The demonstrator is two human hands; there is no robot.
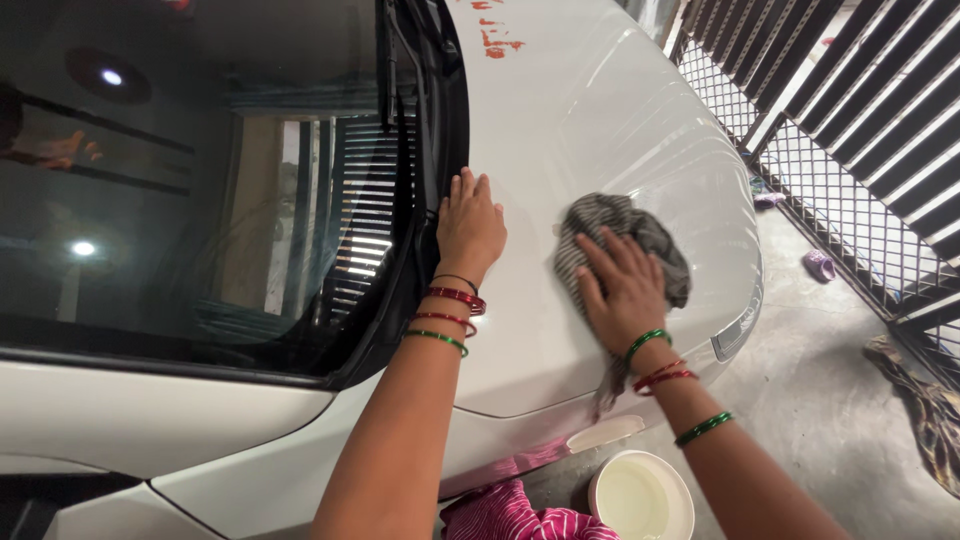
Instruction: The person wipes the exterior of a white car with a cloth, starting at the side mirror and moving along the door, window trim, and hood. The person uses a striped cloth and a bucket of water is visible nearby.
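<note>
Our right hand [625, 290] presses flat, fingers spread, on the grey cloth [620, 245] on the white hood [600, 120]; our left hand [470, 225] rests open beside it, nearer the windshield [200, 180].

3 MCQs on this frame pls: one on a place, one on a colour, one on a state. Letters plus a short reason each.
1. Where does the left hand rest?
A. On the white car bonnet beside the windscreen edge
B. In the bucket
C. On the metal gate

2. What colour is the cloth under the right hand?
A. Bright yellow
B. Grey
C. Blue

3. How is the right hand placed?
A. Lifted clear of the car
B. Clenched around a hose
C. Pressed flat on the cloth, fingers spread

Answers:
1 A, the palm lies flat on the white panel next to the windscreen.
2 B, the crumpled cloth looks grey with faint stripes.
3 C, spread fingers cover the cloth on the bonnet.
</note>
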